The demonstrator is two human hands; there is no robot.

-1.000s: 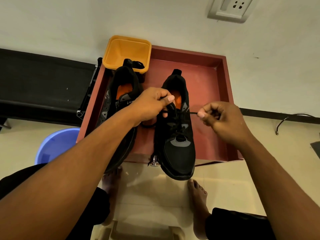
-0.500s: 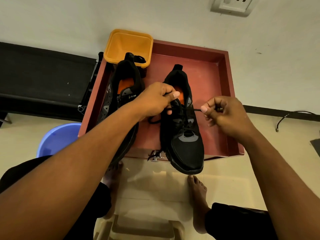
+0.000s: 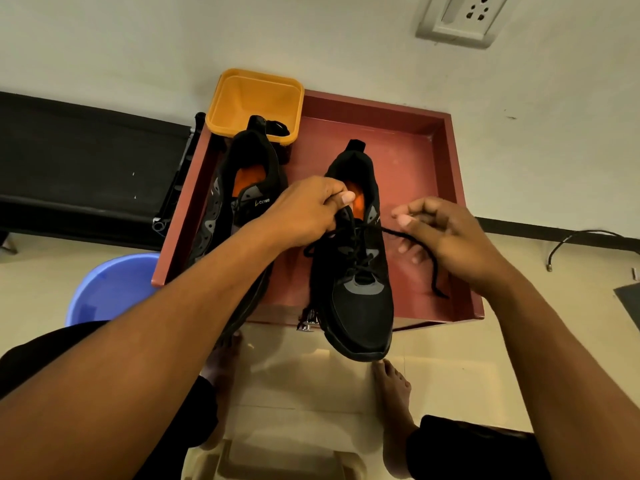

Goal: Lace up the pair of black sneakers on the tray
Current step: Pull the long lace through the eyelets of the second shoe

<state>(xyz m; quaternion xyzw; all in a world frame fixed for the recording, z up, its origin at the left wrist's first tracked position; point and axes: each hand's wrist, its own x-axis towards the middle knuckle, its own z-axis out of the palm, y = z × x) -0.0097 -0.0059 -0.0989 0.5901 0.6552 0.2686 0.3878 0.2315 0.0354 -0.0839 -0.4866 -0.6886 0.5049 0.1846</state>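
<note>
Two black sneakers with orange insoles lie on a red-brown tray (image 3: 446,168). The left sneaker (image 3: 249,174) is partly covered by my left forearm. The right sneaker (image 3: 363,306) has its toe hanging over the tray's near edge, and a black lace (image 3: 434,271) is threaded through its eyelets. My left hand (image 3: 304,213) grips the lace at the top of this shoe's tongue. My right hand (image 3: 446,237) hovers just right of the shoe with fingers loosely curled. The lace's right end trails slack beneath it onto the tray.
A yellow tub (image 3: 256,98) stands at the tray's far left corner, against the wall. A blue bucket (image 3: 107,289) is on the floor to the left, beside a black bench (image 3: 86,168). My bare foot (image 3: 394,386) is below the tray. A cable (image 3: 581,237) lies at the right.
My right hand has let go of the lace end it was pinching taut, and that end now droops onto the tray. My left hand keeps its grip at the shoe's top.
</note>
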